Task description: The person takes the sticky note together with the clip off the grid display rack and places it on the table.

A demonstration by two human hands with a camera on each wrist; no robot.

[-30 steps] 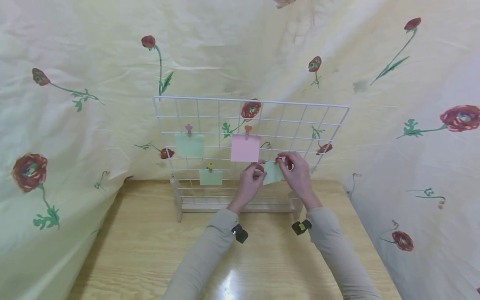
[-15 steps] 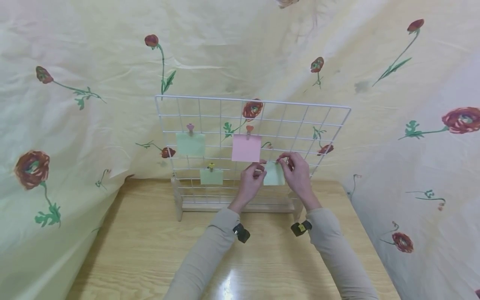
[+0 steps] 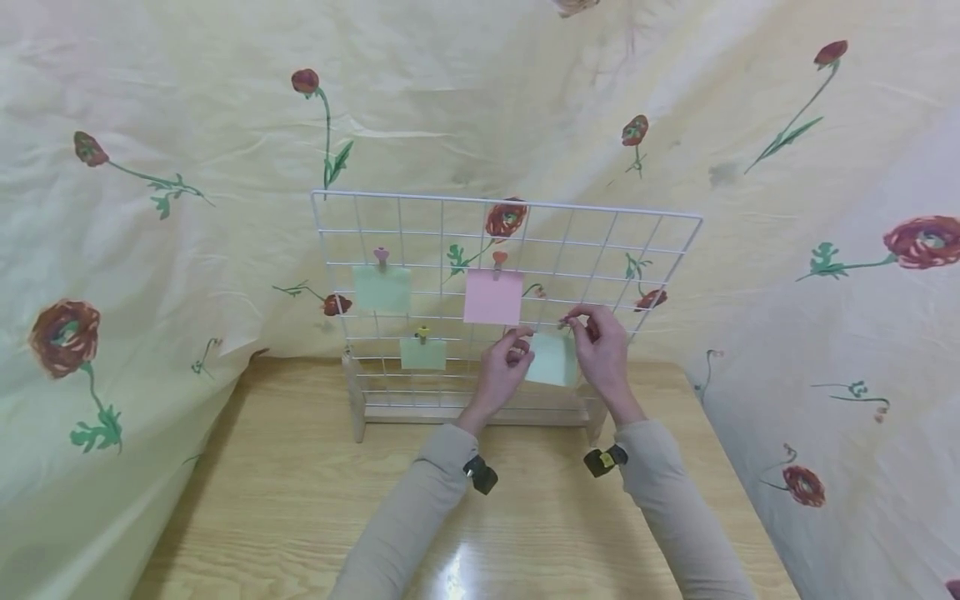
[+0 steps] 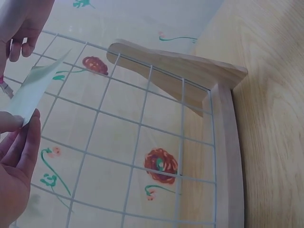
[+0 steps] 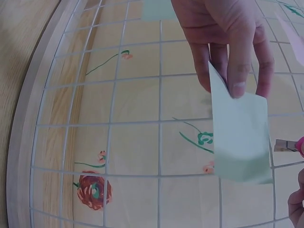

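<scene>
My left hand (image 3: pixel 504 367) pinches a pale green paper note (image 3: pixel 553 360) by its left edge, thumb on the front and fingers behind. In the right wrist view the note (image 5: pixel 242 142) bends a little where the thumb presses. My right hand (image 3: pixel 602 346) holds a small clip (image 5: pixel 287 146) with a pink head and metal jaws, off to the side of the note. The clip (image 4: pixel 6 89) also shows at the edge of the left wrist view. Both hands are in front of the white wire grid (image 3: pixel 442 221), near its lower right part.
On the grid hang a green note (image 3: pixel 382 290) under a purple heart clip, a pink note (image 3: pixel 492 297) under a red one, and a smaller green note (image 3: pixel 423 355) under a yellow clip. A wooden stand (image 3: pixel 420 414) holds the grid on the wooden table (image 3: pixel 300 500). Flowered cloth (image 3: pixel 187 267) surrounds it.
The clip in my right hand has come away from the note's top edge, the hand shifting slightly right. The note now sits a little lower, still in my left hand.
</scene>
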